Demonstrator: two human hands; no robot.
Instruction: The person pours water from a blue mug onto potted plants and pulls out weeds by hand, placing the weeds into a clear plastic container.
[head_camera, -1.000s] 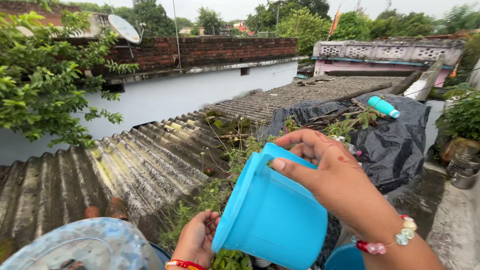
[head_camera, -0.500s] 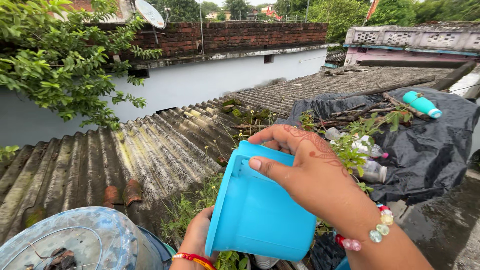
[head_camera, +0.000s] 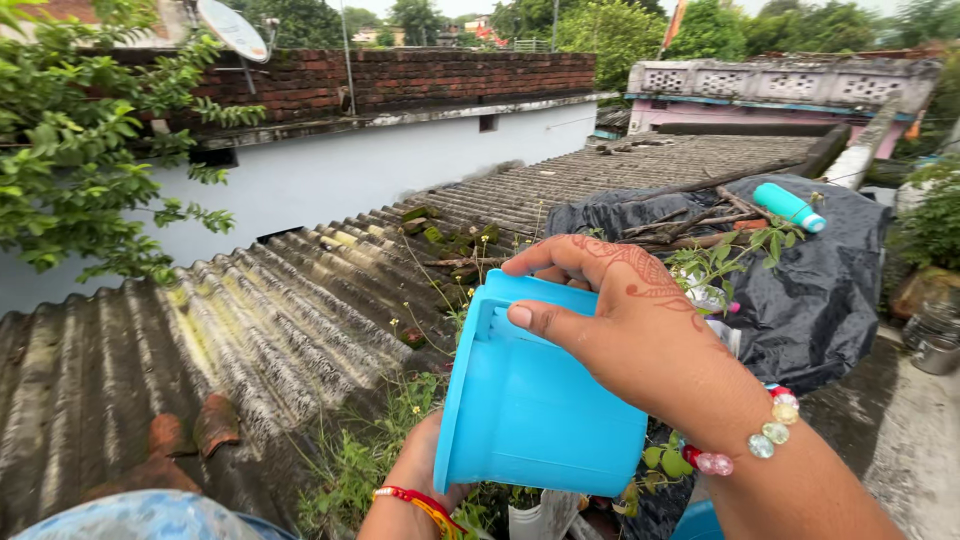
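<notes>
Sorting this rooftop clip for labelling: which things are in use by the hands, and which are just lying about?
In use:
right hand
left hand
blue mug, tipped
green plants beneath it

Lying about:
teal bottle
black plastic sheet
dry sticks
metal pot

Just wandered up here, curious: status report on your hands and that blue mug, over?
Right hand grips blue mug, tipped sideways. Left hand under its rim. Weeds and corrugated roof beyond.

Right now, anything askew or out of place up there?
Yes. The sky-blue plastic mug is tipped on its side, mouth leftward, gripped by the right hand with the left hand beneath. A teal plastic bottle lies among sticks on the black plastic sheet.
</notes>
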